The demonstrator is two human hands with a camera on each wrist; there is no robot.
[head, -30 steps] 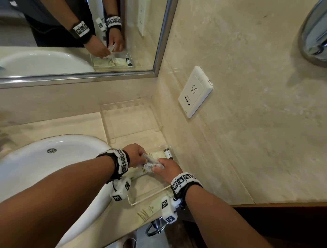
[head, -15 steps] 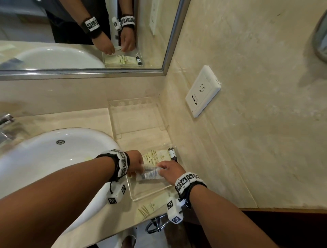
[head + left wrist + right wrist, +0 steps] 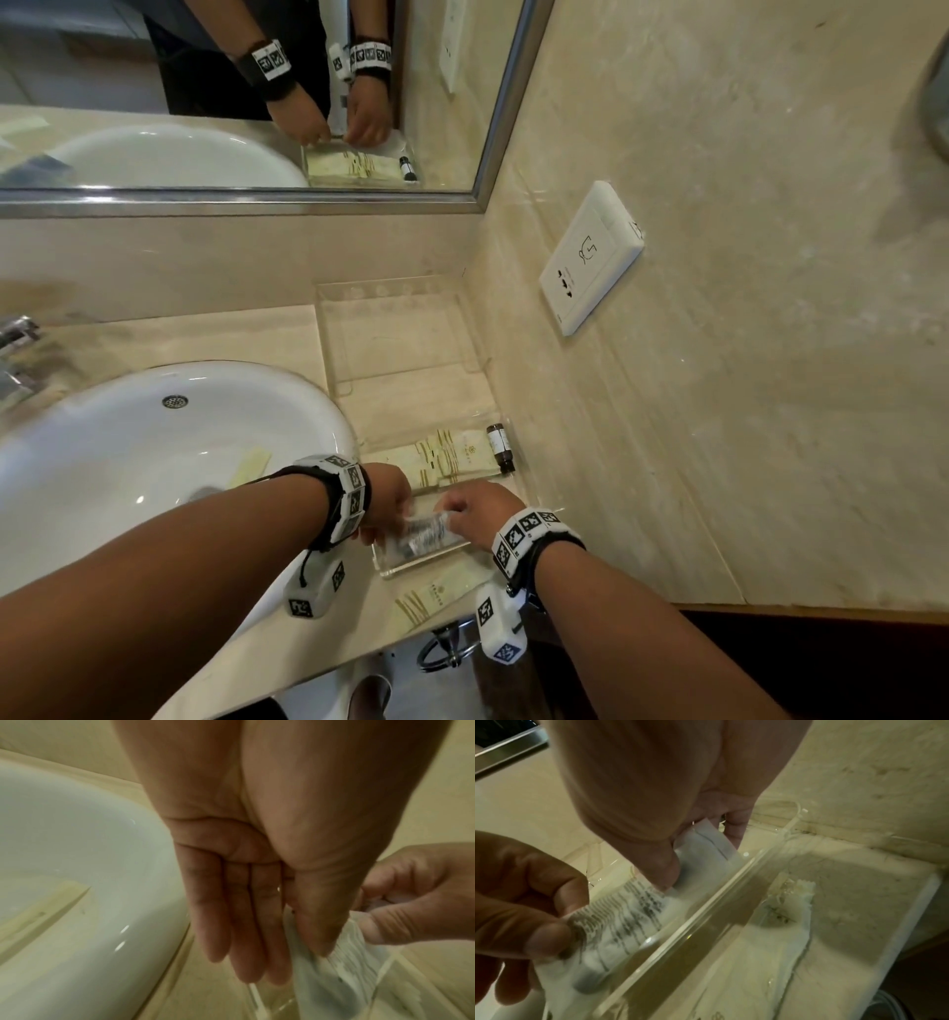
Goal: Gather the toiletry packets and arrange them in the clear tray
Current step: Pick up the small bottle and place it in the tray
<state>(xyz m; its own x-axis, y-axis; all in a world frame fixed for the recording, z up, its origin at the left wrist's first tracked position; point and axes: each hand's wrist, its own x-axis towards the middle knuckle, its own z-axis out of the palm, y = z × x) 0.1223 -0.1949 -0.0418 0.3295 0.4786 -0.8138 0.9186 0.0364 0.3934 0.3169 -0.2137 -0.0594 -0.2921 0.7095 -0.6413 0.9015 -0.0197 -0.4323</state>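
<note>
White basin (image 3: 154, 452) at left holds one cream packet (image 3: 250, 465). Left hand (image 3: 388, 501) pinches one end of a clear printed packet (image 3: 423, 534), thumb against fingers (image 3: 246, 923); right hand (image 3: 475, 514) pinches the other end. Packet sits low inside the clear tray (image 3: 411, 568), beside cream packets (image 3: 441, 457) and a dark bottle (image 3: 499, 446). Another cream packet (image 3: 436, 596) lies on the worktop (image 3: 205, 334) outside the near wall.

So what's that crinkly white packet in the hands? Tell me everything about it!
The white packet is a thin, soft-looking sachet with rows of dark print too blurred to read. Both hands hold it: the left hand pinches one end, the right hand the other. It is tilted, low over the near end of the clear tray, behind the near wall.
</note>
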